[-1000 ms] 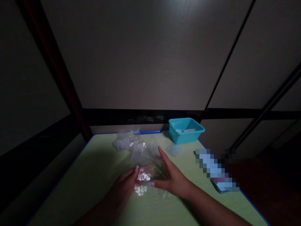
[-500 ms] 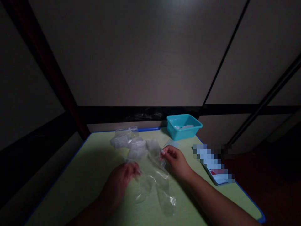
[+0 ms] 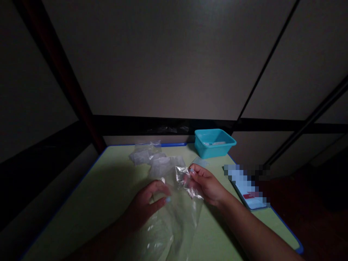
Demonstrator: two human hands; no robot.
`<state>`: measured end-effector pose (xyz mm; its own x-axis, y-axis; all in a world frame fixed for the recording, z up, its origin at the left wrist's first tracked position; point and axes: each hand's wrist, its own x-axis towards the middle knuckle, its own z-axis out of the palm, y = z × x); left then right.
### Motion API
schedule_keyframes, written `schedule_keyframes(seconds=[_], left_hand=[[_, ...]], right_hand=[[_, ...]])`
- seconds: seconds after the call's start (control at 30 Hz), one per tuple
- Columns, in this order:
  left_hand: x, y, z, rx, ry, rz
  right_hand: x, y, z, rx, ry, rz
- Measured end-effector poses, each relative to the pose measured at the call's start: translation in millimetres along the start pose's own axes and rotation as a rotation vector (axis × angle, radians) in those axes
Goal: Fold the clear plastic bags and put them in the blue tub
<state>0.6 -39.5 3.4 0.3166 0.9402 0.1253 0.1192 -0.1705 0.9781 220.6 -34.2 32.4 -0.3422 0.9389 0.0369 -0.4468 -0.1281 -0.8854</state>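
- Step in hand, my read: handling one clear plastic bag above the counter, probably sorting out its edge or mouth.
- Bag: in front of the person, between the two hands and hanging toward the near side; bunched and shiny at the top, loose film below. Lower end runs out of view.
- Right hand: thumb and fingers closed in a pinch on the bag's bunched upper part.
- Left hand: half open, fingers curved, thumb apart from them, right beside the film. Can't tell if it touches; fingertips are blurred.
- Next move, judged: calls for the left to pinch a free edge while the right holds its corner, so the film can be spread. Thin, slippery stuff; layers could cling together.
- Beyond the hands: a cluster of clear bags, overlapping, toward the far edge.
- Teal bin at the far right, something pale inside; flat translucent packet just in front.
- Right edge: pixelated pale-blue object, can't identify.
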Motion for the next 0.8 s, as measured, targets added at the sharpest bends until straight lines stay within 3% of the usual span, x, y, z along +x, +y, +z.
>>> schedule_keyframes(seconds=[0.13, 0.27, 0.37, 0.5, 0.6, 0.8], left_hand=[[-0.1, 5.1, -0.4, 0.000, 0.048, -0.135], [5.4, -0.4, -7.2, -0.135, 0.173, -0.155], [10.1, -4.3, -9.0, -0.260, 0.192, -0.178], [13.3, 3.4, -6.5, -0.469, 0.209, -0.316], [14.3, 7.8, -6.2, -0.561, 0.223, -0.388], [16.6, -5.7, -9.8, -0.762, 0.192, -0.397]], right_hand=[[8.9, 1.7, -10.8, -0.107, 0.161, -0.071], [10.9, 0.5, -17.8, -0.068, 0.225, -0.051], [8.2, 1.1, -15.4, 0.033, 0.147, 0.002], [6.0, 4.0, -8.0, 0.044, -0.015, 0.045], [5.7, 7.4, -5.8, 0.075, -0.055, 0.061], [2.7, 17.5, 0.7, 0.145, -0.157, 0.130]])
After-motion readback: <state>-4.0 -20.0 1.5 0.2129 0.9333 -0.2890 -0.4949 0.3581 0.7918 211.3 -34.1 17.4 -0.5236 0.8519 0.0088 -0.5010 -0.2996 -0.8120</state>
